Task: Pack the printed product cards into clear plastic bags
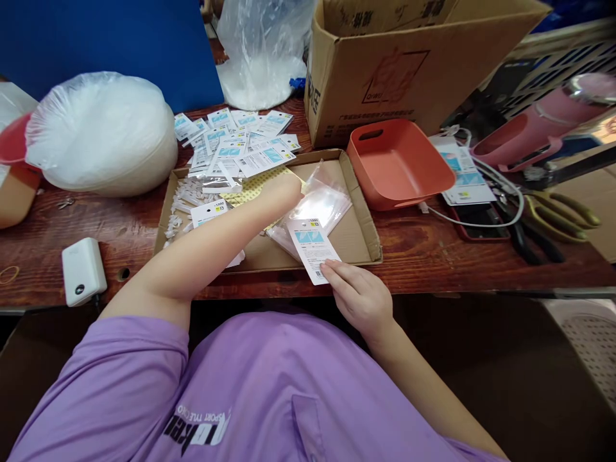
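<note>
My right hand [363,296] pinches the lower right corner of a white printed card [312,247], which slants over the near rim of a shallow cardboard tray [368,231]. My left hand [283,194] reaches across the tray to the edge of a stack of clear plastic bags [325,200]; its fingers are turned away and hidden, so I cannot tell whether they grip a bag. Beneath that hand lies a yellow dotted sheet [253,186]. Small white plastic pieces [185,196] fill the tray's left side. Another printed card [208,212] lies partly under my left forearm.
Packed cards [235,144] are heaped at the tray's back. An orange bin [399,186] and a large carton [409,77] stand right; a bulging white bag [103,135] and a power bank [83,271] sit left. Pliers [553,215], a phone [481,224] and a pink bottle [543,119] lie far right.
</note>
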`<state>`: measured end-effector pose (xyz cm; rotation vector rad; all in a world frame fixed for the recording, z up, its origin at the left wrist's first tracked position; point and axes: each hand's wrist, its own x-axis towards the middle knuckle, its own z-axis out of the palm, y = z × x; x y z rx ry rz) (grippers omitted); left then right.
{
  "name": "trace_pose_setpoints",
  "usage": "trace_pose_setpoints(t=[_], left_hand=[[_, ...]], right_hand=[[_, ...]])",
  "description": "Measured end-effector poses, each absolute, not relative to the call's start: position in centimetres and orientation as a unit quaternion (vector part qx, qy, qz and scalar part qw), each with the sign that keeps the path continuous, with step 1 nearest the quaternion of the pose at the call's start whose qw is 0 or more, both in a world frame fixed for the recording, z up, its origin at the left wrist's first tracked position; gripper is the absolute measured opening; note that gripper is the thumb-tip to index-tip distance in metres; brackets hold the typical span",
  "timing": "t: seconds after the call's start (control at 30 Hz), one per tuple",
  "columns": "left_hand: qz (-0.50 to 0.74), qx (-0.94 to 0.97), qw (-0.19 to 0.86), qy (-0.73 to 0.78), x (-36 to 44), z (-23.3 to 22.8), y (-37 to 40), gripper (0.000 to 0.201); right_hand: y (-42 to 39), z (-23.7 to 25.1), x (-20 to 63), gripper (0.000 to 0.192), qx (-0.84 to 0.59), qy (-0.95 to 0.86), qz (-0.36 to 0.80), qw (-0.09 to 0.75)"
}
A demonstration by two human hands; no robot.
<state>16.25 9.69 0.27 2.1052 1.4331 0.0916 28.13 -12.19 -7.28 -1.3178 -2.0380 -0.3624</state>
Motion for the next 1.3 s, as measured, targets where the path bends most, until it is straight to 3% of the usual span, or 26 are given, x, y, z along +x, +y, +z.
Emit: trace_pose_setpoints(t=[0.2,0.43,0.5,0.67,0.83,1.13,1.3], left_hand=[[-0.032,0.798,0.217,0.562,15.7,0.1,8.7,0.014],[0.028,0.798,0.230,0.557,14.3,1.3,8.1,0.023],[0.051,0.785,0.282,0.549,13.7,1.3,8.1,0.024],[0.167,0.606,0.566,0.534,12.9,0.7,7.8,0.008],[0.262,0.446,0.709,0.480,12.2,1.8,6.1,0.006],[0.270,0.491,0.747,0.357,6.9,3.3,1.3,0.039],[0.299,0.500,0.733,0.350,3.2,2.9,-0.8,0.056]], right_hand=[[-11.5,-7.9,27.1,0.052,-0.526,-0.766,-0.155,0.336],[-11.0,-7.5,26.8,0.057,-0.526,-0.757,-0.190,0.336],[-11.1,-7.5,27.0,0.059,-0.523,-0.757,-0.192,0.340],[-11.5,-7.8,27.2,0.058,-0.522,-0.751,-0.184,0.360],[-10.8,-6.8,26.5,0.056,-0.530,-0.745,-0.212,0.345],[-8.1,-3.1,24.2,0.054,-0.456,-0.799,-0.183,0.348],[-7.0,-2.1,22.2,0.043,-0.410,-0.819,-0.156,0.369]])
